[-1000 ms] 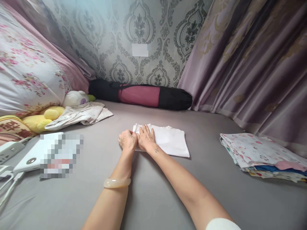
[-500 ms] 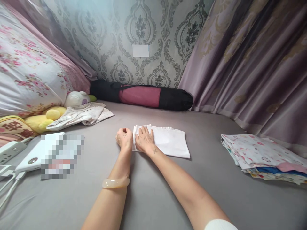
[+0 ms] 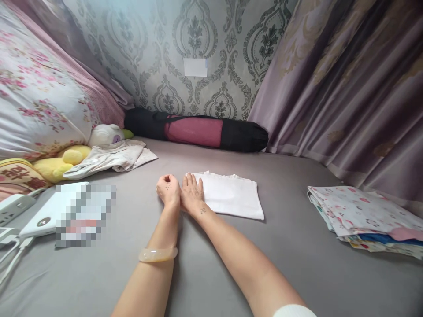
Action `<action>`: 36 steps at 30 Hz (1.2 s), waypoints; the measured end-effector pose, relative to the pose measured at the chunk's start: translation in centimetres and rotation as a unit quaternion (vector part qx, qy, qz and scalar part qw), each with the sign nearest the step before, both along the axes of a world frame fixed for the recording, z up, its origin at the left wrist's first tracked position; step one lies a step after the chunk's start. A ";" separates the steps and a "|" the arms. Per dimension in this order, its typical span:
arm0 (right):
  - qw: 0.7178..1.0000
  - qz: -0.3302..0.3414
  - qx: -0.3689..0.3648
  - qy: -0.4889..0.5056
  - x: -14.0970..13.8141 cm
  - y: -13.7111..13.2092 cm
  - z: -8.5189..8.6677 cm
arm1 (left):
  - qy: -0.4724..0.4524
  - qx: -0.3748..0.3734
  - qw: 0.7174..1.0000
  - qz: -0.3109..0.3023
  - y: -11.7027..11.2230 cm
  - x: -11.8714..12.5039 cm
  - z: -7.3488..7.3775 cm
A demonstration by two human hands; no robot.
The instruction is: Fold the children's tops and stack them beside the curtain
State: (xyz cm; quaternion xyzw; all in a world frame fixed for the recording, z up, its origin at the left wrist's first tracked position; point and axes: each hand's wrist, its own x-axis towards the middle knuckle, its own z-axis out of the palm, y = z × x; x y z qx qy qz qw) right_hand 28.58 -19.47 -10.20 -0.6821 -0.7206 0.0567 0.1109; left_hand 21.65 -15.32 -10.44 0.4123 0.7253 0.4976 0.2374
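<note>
A white folded garment (image 3: 233, 197), with small buttons along its far edge, lies flat on the grey bed sheet (image 3: 211, 273). My right hand (image 3: 192, 193) rests palm down over its left end, fingers stretched out and slightly spread, covering that edge. Just to the left, my left hand (image 3: 168, 190) is curled into a loose fist on the sheet, touching or nearly touching the right hand. Nothing shows in the fist, and no cloth sticks out of it. A pale bangle (image 3: 157, 254) circles my left forearm.
Folded printed clothes (image 3: 366, 211) are stacked at the right. At left lie a crumpled pale garment (image 3: 115, 156), a yellow plush toy (image 3: 61, 166), a white power bank (image 3: 54, 211) with cables and a power strip (image 3: 16, 207). A long black-and-maroon bag (image 3: 194, 130) lies along the wall.
Both hands have slid a little left. The right hand has moved from on the garment to its left edge, its fingers closer together. The garment lies nearly where it was.
</note>
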 end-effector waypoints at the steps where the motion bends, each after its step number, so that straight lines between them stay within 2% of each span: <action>1: 1.000 -0.001 0.001 0.003 0.0 0.0 0.0 | -0.001 0.003 1.000 0.002 0.0 0.0 0.0; 5: 1.000 0.008 -0.006 0.027 0.2 0.0 0.3 | -0.002 0.019 1.000 -0.006 0.2 -0.1 -0.1; 9: 0.996 0.026 -0.017 0.086 1.6 -0.2 1.1 | 0.010 0.047 0.998 -0.036 0.3 0.5 0.0; 11: 0.995 0.011 -0.004 0.098 2.9 -0.7 1.6 | 0.035 0.075 0.994 -0.072 0.0 1.2 0.2; 13: 0.996 -0.013 0.013 0.082 4.4 -1.5 1.8 | 0.089 0.105 0.981 -0.134 -0.6 2.1 0.4; 15: 0.998 -0.033 0.017 0.053 6.0 -2.5 1.8 | 0.169 0.127 0.954 -0.215 -1.4 3.1 0.4; 18: 0.999 -0.048 0.017 0.010 8.1 -3.8 1.5 | 0.287 0.128 0.889 -0.333 -2.6 4.2 0.0; 20: 0.998 -0.050 0.022 -0.011 9.0 -4.4 1.1 | 0.344 0.102 0.849 -0.389 -3.2 4.6 -0.4; 22: 0.998 -0.049 0.025 -0.017 9.6 -4.8 0.6 | 0.384 0.072 0.820 -0.419 -3.5 4.9 -0.8; 24: 0.998 -0.051 0.025 -0.016 9.9 -5.0 0.3 | 0.405 0.053 0.801 -0.437 -3.6 5.0 -1.0; 27: 0.998 -0.052 0.028 -0.014 9.9 -5.0 0.1 | 0.417 0.038 0.789 -0.449 -3.6 4.9 -1.2; 36: 0.997 -0.054 0.050 -0.001 10.0 -5.1 -0.1 | 0.458 0.042 0.779 -0.425 -4.1 5.1 -0.9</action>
